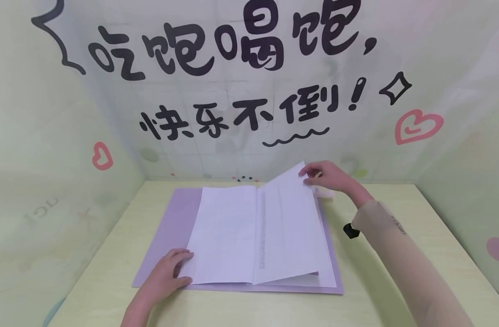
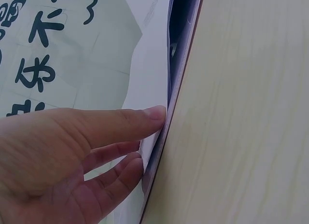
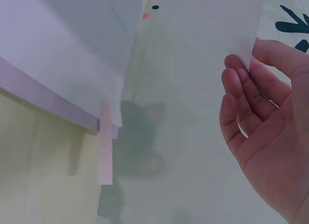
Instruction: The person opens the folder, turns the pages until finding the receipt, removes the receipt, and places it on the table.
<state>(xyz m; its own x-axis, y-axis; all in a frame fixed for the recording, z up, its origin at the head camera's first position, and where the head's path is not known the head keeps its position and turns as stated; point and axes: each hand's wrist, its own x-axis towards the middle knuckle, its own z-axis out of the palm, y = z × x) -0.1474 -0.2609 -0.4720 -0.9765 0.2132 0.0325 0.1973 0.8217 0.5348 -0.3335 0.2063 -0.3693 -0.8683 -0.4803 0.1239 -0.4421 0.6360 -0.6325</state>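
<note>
An open booklet with white pages lies on a purple cover point(image 1: 177, 215) on the table. My right hand point(image 1: 331, 176) pinches the far outer corner of the right-hand page point(image 1: 292, 227), which stands lifted, with small lines of print near the fold. In the right wrist view, thumb and fingers of the right hand point(image 3: 265, 98) meet at that page's edge. My left hand point(image 1: 163, 274) rests on the near outer corner of the left-hand page point(image 1: 225, 231), a nearly blank one. The left wrist view has the left thumb point(image 2: 155, 113) against the page's near edge, the fingers loosely bent beside it.
A pale pink strip point(image 3: 105, 156) sticks out past the booklet's far right corner. Right of the booklet, a small black object point(image 1: 351, 230) shows beside the right sleeve point(image 1: 396, 245). Behind the table point(image 1: 368, 277) rises a printed backdrop point(image 1: 217, 159), with side panels left and right.
</note>
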